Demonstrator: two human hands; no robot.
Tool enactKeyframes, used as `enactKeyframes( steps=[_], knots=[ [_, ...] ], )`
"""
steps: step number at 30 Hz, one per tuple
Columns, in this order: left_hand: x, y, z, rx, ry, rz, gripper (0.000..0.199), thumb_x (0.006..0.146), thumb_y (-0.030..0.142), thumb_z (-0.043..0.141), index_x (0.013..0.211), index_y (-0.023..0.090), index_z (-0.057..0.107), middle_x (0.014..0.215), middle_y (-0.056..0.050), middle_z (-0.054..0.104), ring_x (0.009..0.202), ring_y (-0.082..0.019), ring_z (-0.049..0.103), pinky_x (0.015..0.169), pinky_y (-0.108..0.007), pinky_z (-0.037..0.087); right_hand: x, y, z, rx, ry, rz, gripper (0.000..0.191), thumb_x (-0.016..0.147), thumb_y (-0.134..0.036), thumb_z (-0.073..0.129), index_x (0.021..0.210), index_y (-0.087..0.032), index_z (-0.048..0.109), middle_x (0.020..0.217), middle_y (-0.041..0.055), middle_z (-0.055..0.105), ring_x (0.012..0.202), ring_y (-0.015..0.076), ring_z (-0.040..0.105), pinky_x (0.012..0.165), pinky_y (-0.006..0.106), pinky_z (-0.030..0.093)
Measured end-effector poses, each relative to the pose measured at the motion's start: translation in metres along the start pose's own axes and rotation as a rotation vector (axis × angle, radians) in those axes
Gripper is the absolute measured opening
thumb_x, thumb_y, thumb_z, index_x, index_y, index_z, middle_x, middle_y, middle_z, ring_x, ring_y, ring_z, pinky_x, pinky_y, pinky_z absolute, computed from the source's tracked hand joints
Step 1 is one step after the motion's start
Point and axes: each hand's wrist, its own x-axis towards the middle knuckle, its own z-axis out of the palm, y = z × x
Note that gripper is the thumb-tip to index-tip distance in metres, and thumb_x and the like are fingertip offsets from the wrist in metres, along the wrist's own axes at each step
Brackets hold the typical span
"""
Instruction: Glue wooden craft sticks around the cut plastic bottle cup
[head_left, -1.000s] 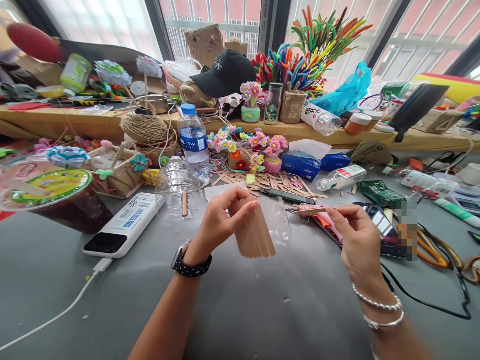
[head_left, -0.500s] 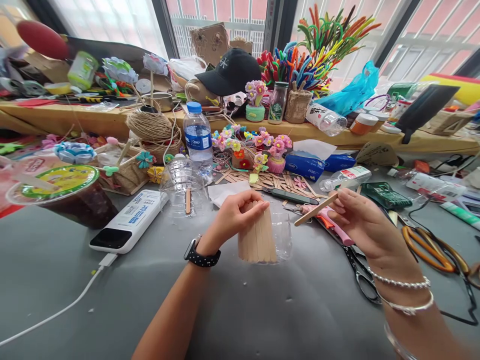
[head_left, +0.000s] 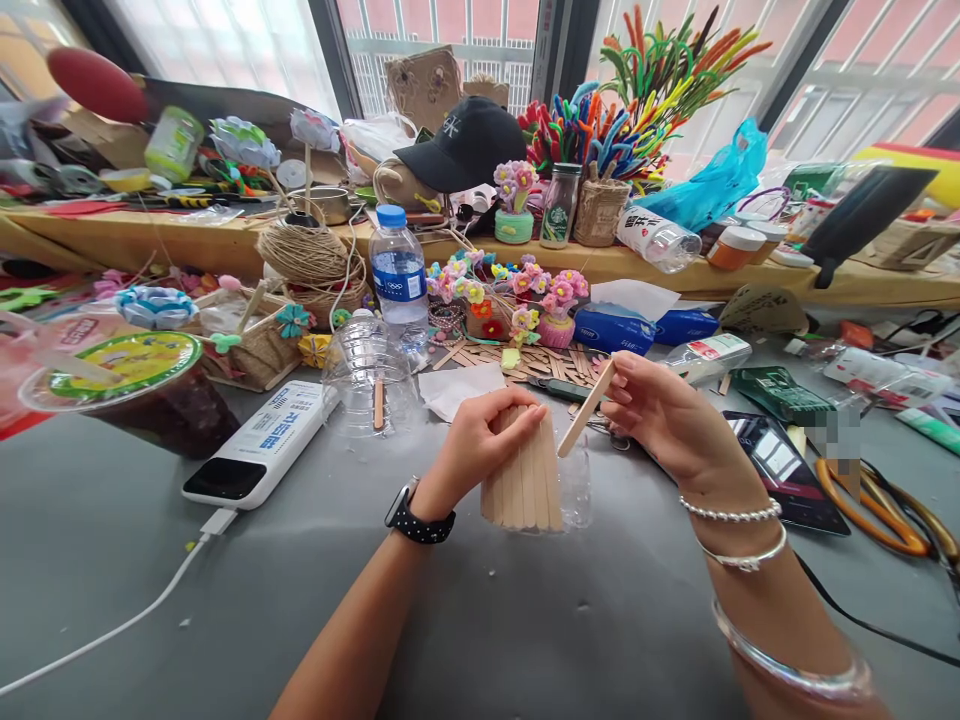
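Note:
My left hand (head_left: 487,440) is closed around a clear plastic bottle piece (head_left: 576,490) whose near and left side is covered with upright wooden craft sticks (head_left: 523,485) set edge to edge. The bare plastic shows on its right. Between the thumb and fingers of my right hand (head_left: 652,410) is a single craft stick (head_left: 587,408), tilted, its lower end close to the right edge of the row of sticks. Whether it touches the plastic I cannot tell. Behind my hands lies a pile of loose craft sticks (head_left: 480,355), beside a white paper sheet (head_left: 459,390).
Left of my hands stand a cut clear bottle (head_left: 367,370) with a stick on it, a white power bank (head_left: 259,445) with a cable, and a drink cup (head_left: 150,400). On the right lie a phone-like device (head_left: 787,470) and orange-handled scissors (head_left: 870,515). A crowded shelf (head_left: 465,260) runs behind.
My right hand has moved left and slightly up, bringing its craft stick near the covered bottle piece and tilting it steeper. My left hand keeps its hold, almost unmoved.

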Motion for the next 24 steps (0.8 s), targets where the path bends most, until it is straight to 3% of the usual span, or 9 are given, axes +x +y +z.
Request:
enactKeyframes(
  steps=[7,11,24],
  knots=[
    [-0.002,0.002,0.001,-0.003,0.057,-0.011,0.015,0.077,0.028,0.052,0.071,0.016,0.059,0.076,-0.002,0.066,0.068,-0.011,0.057,0.065,-0.022,0.045,0.001,0.001,-0.001,-0.106,-0.084,0.049,0.021,0.068,-0.029,0.058,0.057,-0.018,0.045,0.058,-0.0046,0.029,0.052,0.0064,0.024,0.047,0.022,0.024],
    [-0.003,0.003,0.002,-0.003,0.043,0.015,0.014,0.077,0.027,0.053,0.072,0.016,0.059,0.075,-0.002,0.066,0.067,-0.011,0.057,0.064,-0.021,0.045,0.002,0.003,0.001,-0.206,-0.181,0.067,0.024,0.067,-0.028,0.058,0.054,-0.018,0.040,0.058,-0.0044,0.030,0.052,0.0066,0.024,0.046,0.023,0.019],
    [-0.003,0.003,0.002,-0.006,0.021,-0.004,0.015,0.077,0.029,0.052,0.073,0.017,0.060,0.076,-0.001,0.067,0.069,-0.012,0.058,0.065,-0.023,0.045,0.006,0.017,0.002,-0.303,-0.306,0.110,0.025,0.069,-0.031,0.061,0.059,-0.018,0.043,0.058,-0.0058,0.031,0.050,0.0053,0.022,0.046,0.024,0.013]
  ],
)
